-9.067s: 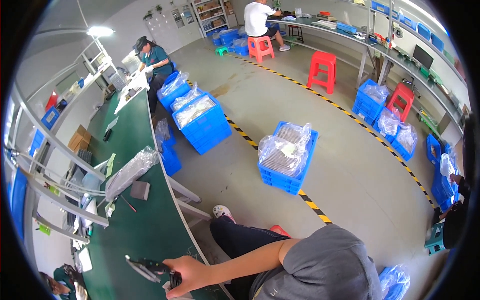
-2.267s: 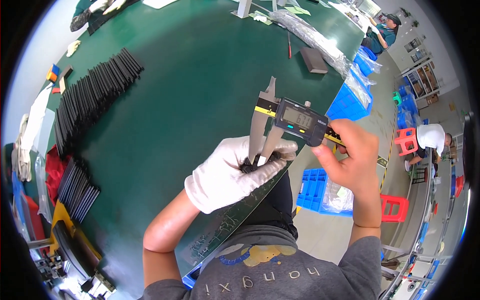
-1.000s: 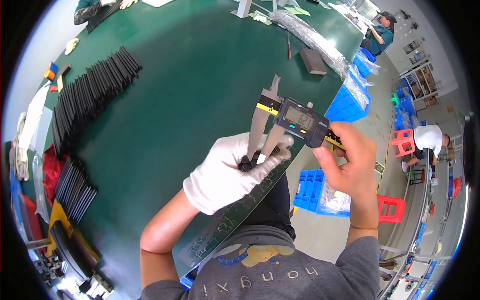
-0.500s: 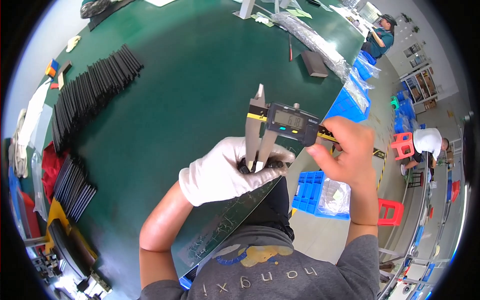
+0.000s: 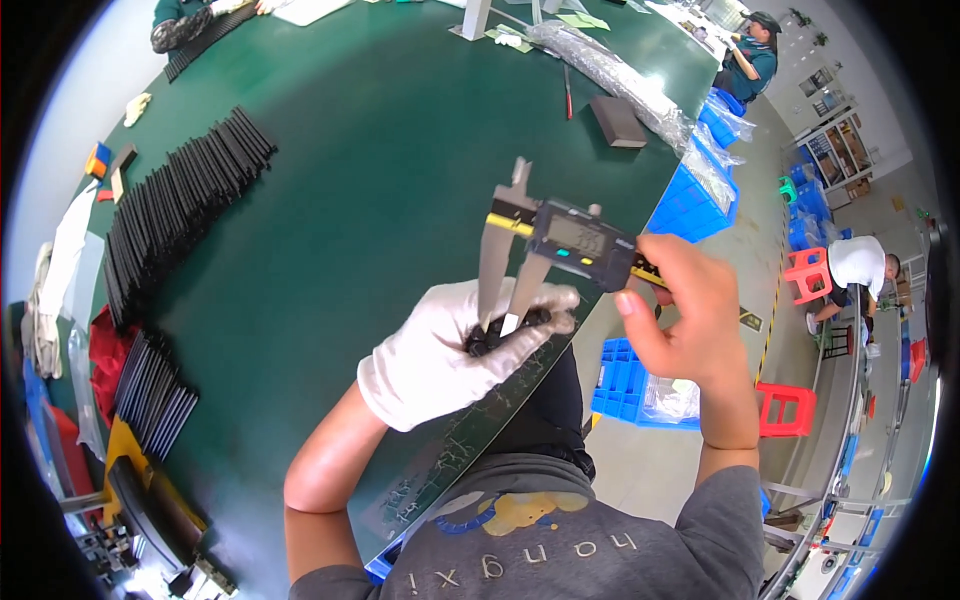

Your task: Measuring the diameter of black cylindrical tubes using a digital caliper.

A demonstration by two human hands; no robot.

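Note:
My left hand, in a white glove, is closed around a few short black rods, seen nearly end-on. Bare and ungloved, my right hand grips the beam end of a digital caliper, thumb beneath its slider. The caliper's jaws point down to the rods in the glove, with a gap between them. Which rod they touch, if any, is hidden by the gloved fingers. On the table's left lie a long row of black rods and a smaller bunch of shinier dark rods.
The green table has its edge close to my body. A dark block and a bubble-wrapped roll lie at the far right. Blue crates stand beside the table, with a red stool beyond. Co-workers sit farther off.
The caliper's jaws have moved farther apart and its display has changed. Both hands have shifted slightly left. At the far left, a co-worker's sleeve and gloved hand show more.

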